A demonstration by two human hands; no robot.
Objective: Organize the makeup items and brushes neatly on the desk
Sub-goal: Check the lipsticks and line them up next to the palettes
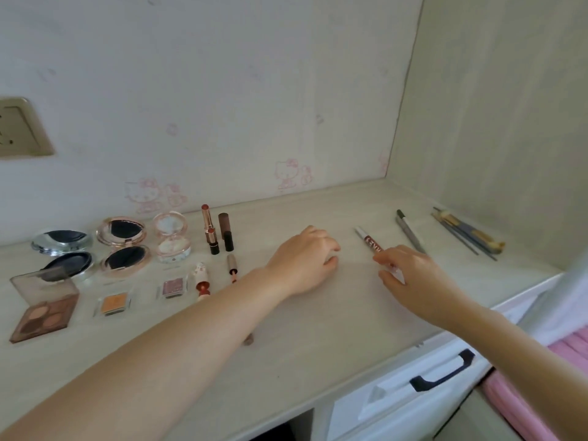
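The right hand (410, 275) pinches the near end of the pen (370, 241), whose long axis runs toward the counter's (318, 345) back edge; the left hand (302, 259) rests curled beside it, its grip's contents hidden.

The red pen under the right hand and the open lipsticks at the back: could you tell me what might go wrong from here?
1. The right hand pinches the red pen only at its near end, so it could swing or roll towards the grey pencil.
2. The left forearm lies close to the lipsticks, which are uncapped; drawing it back carelessly could knock them or smear them.
3. The brushes lie near the desk's right edge.
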